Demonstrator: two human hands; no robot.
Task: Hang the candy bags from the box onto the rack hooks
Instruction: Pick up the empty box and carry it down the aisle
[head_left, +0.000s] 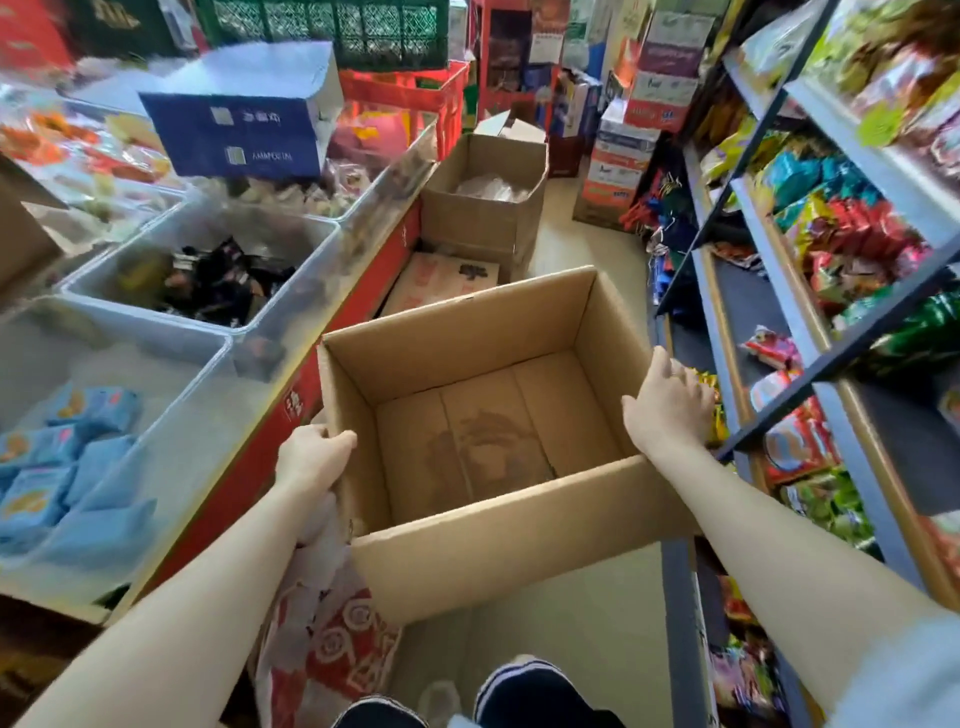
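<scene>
You stand in a narrow shop aisle, pale floor (587, 629) underfoot, with a red-fronted display counter of clear bins on your left and a dark metal shelf rack (810, 291) of snack packs on your right.

The cardboard box (498, 540) is held up between your hands over the aisle, flaps open, and its inside is bare: you see only the brown bottom panels with a darker stain across them. No candy bags lie in it, so, judging from that, the unloading part looks finished, or this box has nothing more to give. Whether every bag reached a hook you cannot tell, because no rack hooks are plainly visible here; the rack at your right shows shelves stacked with packets.

Your left hand (314, 452) grips the box's left wall near its near corner, thumb hooked over the rim and the fingers hidden outside. Your right hand (670, 402) is at the right wall near its far edge, fingers pointing outward past the rim; whether they curl round the cardboard or only press on it you cannot tell.

Below your left forearm a red-and-white patterned plastic bag (332, 639) sits on the floor against the counter. Further up the aisle a second carton (483, 218) stands open with clear plastic inside.

What is likely left: set the emptied box aside, and check the hooks.
</scene>
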